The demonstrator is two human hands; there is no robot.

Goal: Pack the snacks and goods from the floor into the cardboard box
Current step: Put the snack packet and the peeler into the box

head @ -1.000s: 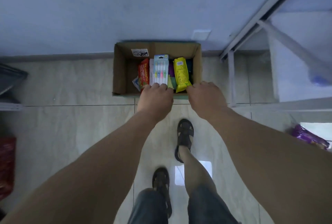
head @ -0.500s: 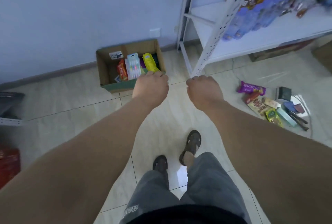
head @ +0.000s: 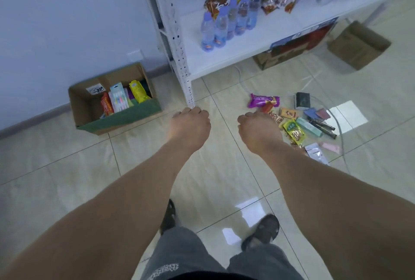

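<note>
Head view — both hands' fingers (head: 190, 111) curled, empty.

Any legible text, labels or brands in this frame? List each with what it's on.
Nothing reads cleanly.
Purple snack wrapper on the floor: pale lettering, too blurred.
White sticker inside the brown cardboard box: dark marks, unreadable.
Yellow-green snack packet on the floor: print too small.
Clear water bottles on the white shelf: labels blurred.
White print on grey shorts: illegible.

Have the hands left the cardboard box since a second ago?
Yes. Both hands, left hand and right hand, have swung right of the cardboard box, toward the floor pile by the purple packet.
</note>
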